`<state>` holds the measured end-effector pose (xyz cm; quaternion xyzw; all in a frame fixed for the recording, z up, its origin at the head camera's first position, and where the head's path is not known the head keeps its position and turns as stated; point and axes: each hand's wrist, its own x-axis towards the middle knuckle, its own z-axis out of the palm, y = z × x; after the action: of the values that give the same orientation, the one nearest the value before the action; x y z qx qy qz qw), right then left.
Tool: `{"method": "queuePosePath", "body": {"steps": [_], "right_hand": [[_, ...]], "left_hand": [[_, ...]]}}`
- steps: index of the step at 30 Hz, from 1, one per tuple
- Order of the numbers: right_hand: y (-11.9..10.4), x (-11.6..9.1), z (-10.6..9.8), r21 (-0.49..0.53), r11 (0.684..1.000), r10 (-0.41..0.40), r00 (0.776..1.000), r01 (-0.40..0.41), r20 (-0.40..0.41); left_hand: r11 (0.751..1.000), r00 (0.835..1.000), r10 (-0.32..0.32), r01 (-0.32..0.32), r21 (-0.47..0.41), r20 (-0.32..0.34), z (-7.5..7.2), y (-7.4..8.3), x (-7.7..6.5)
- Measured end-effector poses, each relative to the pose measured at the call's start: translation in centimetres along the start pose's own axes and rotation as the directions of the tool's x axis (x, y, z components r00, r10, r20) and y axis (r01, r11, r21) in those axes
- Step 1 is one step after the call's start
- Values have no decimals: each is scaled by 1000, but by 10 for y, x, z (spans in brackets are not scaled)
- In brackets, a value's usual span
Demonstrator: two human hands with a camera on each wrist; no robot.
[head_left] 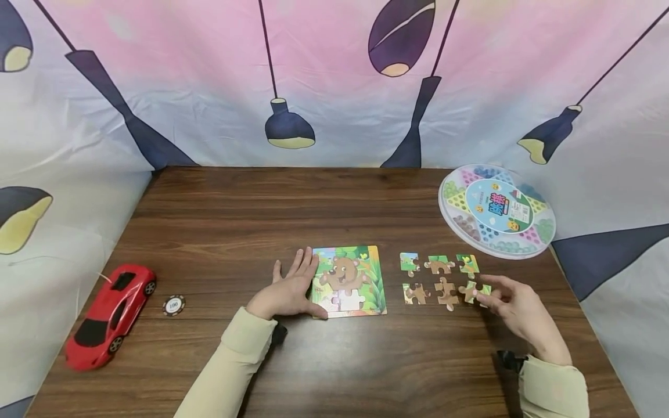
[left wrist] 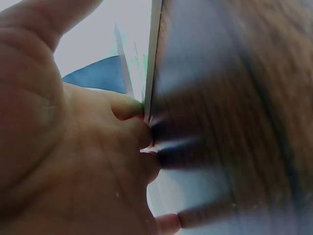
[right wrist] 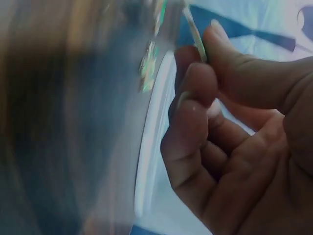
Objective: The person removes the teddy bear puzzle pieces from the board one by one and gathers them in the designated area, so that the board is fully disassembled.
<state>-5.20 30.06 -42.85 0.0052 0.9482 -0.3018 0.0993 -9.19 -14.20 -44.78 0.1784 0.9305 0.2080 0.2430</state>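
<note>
A square bear jigsaw board (head_left: 372, 273) lies on the table, with pale piece-shaped patches in its lower part. My left hand (head_left: 286, 293) rests at its left edge, fingers spread and thumb at the lower corner. In the left wrist view, the fingers touch the board's thin edge (left wrist: 153, 58). To the right, my right hand (head_left: 525, 316) pinches a jigsaw piece (head_left: 471, 291) between thumb and fingers. The right wrist view shows this piece edge-on (right wrist: 194, 34), lifted off the table. Several loose pieces lie beside it in two rows, among them a brown one (head_left: 446, 293).
A round Chinese checkers set (head_left: 499, 210) sits at the table's back right. On the left are a red toy car (head_left: 111, 316) and a poker chip (head_left: 173, 305). A printed curtain (head_left: 219, 87) hangs behind the brown wooden table (head_left: 251, 203).
</note>
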Motion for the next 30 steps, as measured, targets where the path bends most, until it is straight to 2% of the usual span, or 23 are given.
{"method": "queuePosePath", "body": {"steps": [12, 19, 22, 30], "right_hand": [[25, 6, -2, -11, 1000, 26, 999, -26, 21], [26, 11, -2, -66, 997, 29, 999, -27, 23], [25, 13, -3, -86, 995, 57, 998, -53, 39], [20, 16, -3, -78, 992, 103, 994, -100, 33]], "left_hand": [[1000, 1000, -8, 8, -28, -18, 3, 1, -2], [1000, 1000, -21, 21, -23, -18, 5, 2, -1], [1000, 1000, -23, 22, -21, -19, 5, 3, -1], [1000, 999, -26, 26, -7, -32, 4, 1, 0]]}}
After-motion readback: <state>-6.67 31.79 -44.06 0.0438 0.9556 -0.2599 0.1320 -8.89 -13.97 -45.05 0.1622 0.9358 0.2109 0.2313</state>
